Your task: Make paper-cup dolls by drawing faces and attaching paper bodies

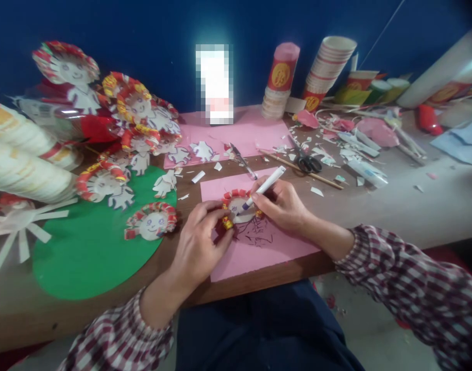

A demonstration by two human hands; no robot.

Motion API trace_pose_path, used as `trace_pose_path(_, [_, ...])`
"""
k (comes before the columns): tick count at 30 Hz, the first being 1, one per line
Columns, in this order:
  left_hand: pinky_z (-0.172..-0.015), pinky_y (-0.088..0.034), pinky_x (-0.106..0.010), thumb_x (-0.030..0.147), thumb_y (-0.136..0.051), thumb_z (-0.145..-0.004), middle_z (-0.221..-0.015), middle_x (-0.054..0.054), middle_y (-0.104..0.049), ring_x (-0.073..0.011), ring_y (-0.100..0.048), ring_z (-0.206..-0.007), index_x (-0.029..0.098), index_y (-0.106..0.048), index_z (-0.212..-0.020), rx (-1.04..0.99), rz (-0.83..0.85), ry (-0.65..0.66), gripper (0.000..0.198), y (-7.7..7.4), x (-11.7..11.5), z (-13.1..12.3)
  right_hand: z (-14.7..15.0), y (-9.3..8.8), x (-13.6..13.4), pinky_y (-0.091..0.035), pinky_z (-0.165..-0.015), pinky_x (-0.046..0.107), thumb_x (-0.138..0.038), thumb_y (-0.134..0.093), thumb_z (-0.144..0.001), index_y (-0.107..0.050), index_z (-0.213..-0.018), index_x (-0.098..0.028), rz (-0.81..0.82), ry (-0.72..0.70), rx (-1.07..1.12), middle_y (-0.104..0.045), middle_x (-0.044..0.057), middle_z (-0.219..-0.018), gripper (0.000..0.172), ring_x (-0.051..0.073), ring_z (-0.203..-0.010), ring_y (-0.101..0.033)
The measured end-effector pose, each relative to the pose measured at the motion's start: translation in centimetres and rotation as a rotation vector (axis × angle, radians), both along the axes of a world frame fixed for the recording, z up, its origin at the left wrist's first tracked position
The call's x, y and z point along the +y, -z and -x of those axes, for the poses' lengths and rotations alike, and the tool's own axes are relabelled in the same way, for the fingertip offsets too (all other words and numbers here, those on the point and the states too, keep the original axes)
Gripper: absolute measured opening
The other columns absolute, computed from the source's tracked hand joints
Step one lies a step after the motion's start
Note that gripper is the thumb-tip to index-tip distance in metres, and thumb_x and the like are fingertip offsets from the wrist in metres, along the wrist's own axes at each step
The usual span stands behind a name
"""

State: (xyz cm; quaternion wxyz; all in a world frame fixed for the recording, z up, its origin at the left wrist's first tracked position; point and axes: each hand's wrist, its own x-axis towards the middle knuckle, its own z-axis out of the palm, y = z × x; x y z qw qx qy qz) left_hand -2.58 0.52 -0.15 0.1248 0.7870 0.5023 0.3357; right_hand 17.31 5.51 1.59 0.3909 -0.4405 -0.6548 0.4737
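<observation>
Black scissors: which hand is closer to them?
Right. The right hand is below and left of the scissors, close by; the left hand is much farther left and lower.

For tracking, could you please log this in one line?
left hand: holds red-rimmed paper face; right hand: white marker, at face; below: pink paper

On the table (336, 203), the near sheet (236, 263) lies before the far sheet (255, 130), a pen (243, 162) at their gap; over the near sheet, a paper face (233, 207) sits between left hand (205, 234) and right hand (280, 203); the rounded sheet (93, 257) lies left, scissors (309, 163) and stick (318, 177) right, cup stacks (331, 62) behind them
</observation>
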Motion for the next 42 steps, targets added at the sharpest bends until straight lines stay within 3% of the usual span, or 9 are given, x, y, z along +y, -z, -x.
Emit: trace_pose_path(42, [-0.093,-0.050,-0.043,0.013,-0.063,-0.078,-0.115,-0.009,-0.057,-0.0234,-0.056,-0.108,0.019,-0.060,-0.107,-0.017,0.029,-0.002,0.030,0.10,0.02,0.08,0.00,-0.23,0.06,-0.038,-0.051,0.024,-0.024,-0.052,-0.085,-0.055,-0.082,-0.015,-0.014,-0.002,-0.039,-0.052,-0.001,-0.066,0.010,0.009,-0.056,-0.046])
